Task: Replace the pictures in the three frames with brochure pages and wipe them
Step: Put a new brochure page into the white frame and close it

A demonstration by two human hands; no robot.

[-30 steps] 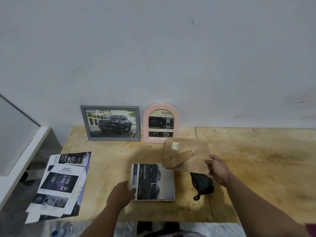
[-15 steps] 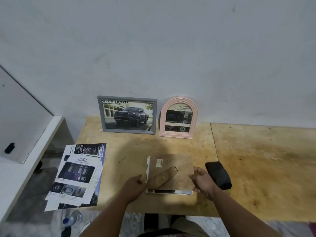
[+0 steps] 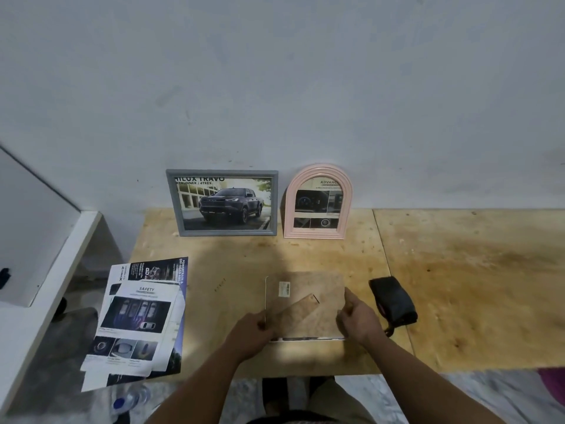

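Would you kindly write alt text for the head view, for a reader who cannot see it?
Both hands, left hand and right hand, press a brown backing board onto a frame lying face down on a wooden table. Two filled frames, grey frame and pink arched frame, lean against the wall behind.

A pale plywood desk (image 3: 458, 270) stands against a plain grey-white wall (image 3: 275, 87); a white cabinet (image 3: 36, 270) stands at its left.

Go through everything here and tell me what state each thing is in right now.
Grey frame: upright against wall, truck page inside.
Pink arched frame: upright, page inside.
Third frame: face down, backing board on.
Left hand: holding its left edge.
Right hand: holding its right edge.
Black cloth: bunched, untouched.
Brochure pages: loose, overhanging table edge.
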